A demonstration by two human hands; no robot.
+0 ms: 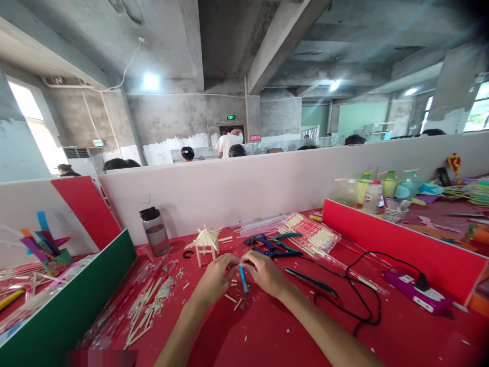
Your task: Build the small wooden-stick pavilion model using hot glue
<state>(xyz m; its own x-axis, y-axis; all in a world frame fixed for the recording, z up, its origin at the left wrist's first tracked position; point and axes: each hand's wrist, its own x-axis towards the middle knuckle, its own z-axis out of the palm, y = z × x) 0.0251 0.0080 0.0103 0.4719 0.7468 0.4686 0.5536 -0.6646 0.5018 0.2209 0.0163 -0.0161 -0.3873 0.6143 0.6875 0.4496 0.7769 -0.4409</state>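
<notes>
My left hand (217, 275) and my right hand (264, 272) meet over the red table, thumbs and fingertips pinched close together. What the fingertips pinch is too small to make out. A slim blue stick-like piece (243, 281) runs from just under the fingertips toward me; I cannot tell whether the fingers touch it. Just beyond my left hand stands a small pavilion model (206, 242) made of pale wooden sticks, with a peaked roof and post legs. Past my right hand lie pliers with blue handles (273, 250) and a pair with green handles (286, 236).
Loose sticks and scraps (148, 308) litter the left side. A dark-lidded bottle (154, 232) stands by the white partition (229, 186). Bundled sticks (311, 232) lie at the back right, near a black cutter (311, 282), a black cable (376, 306) and a purple power strip (418, 290).
</notes>
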